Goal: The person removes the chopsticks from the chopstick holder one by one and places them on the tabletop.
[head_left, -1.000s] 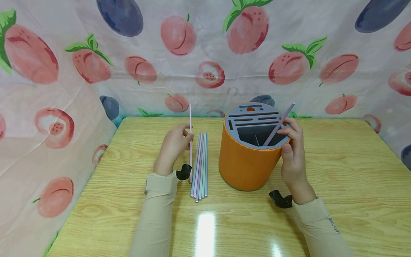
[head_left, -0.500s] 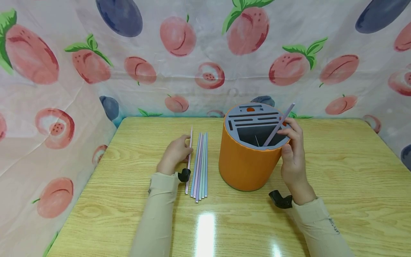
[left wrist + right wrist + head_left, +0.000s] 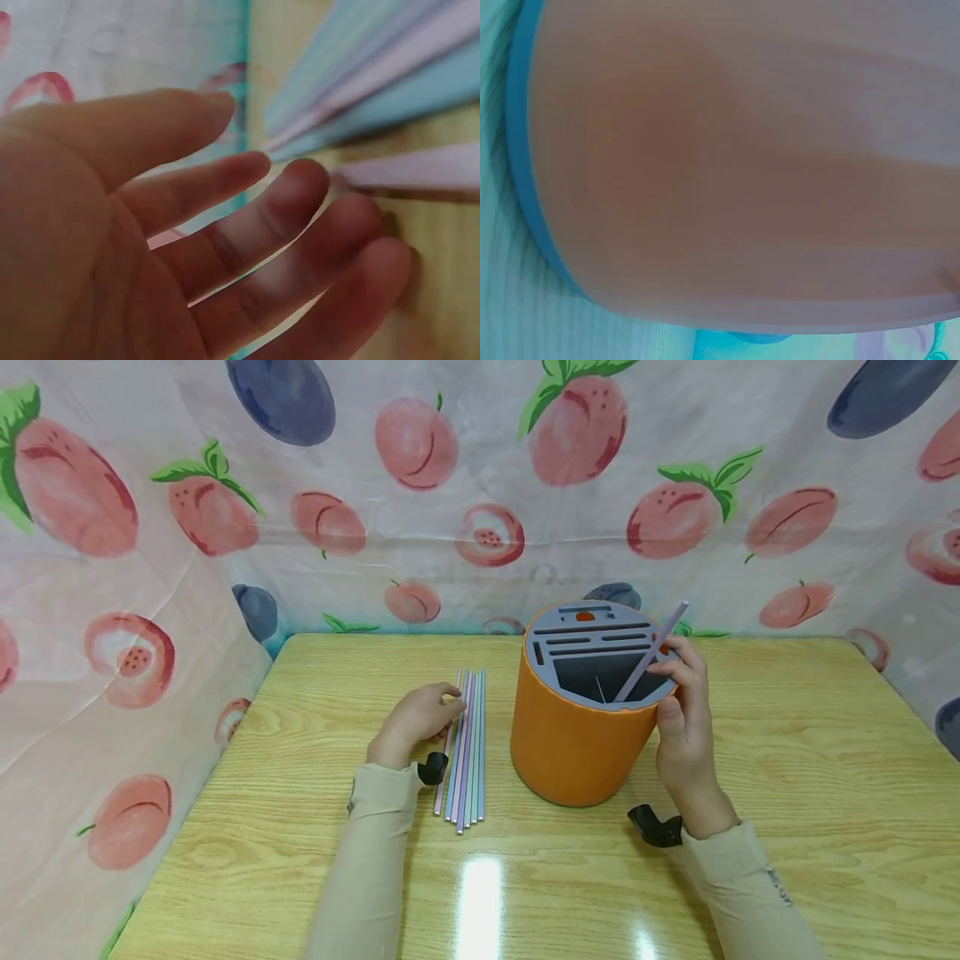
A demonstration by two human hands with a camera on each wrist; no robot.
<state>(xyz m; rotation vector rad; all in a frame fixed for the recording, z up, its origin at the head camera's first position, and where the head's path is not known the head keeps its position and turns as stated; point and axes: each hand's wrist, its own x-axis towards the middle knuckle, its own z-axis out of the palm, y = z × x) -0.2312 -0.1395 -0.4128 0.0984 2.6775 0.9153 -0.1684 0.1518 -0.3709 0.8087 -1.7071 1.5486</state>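
Near the middle of the table, in the head view, several slim pastel sticks (image 3: 472,752) lie side by side. A separate pink stick (image 3: 438,793) lies just left of them. My left hand (image 3: 420,714) is over that pink stick, its fingertips close to the sticks. In the left wrist view the fingers (image 3: 300,195) are spread and hold nothing. An orange utensil holder (image 3: 577,747) with a slotted grey top stands to the right. My right hand (image 3: 686,727) grips its right rim, thumb outside and fingers over the top. A purple stick (image 3: 648,656) leans in the large opening, beside those fingers.
A wood-grain table (image 3: 810,752) carries everything. Its far edge meets a fruit-print cloth (image 3: 465,435), which also hangs along the left side. The holder's orange wall (image 3: 705,187) fills most of the right wrist view.
My left hand lowered the pink stick to the table beside the others and let go of it, then moved slightly right. My right hand and the utensil holder have stayed put.
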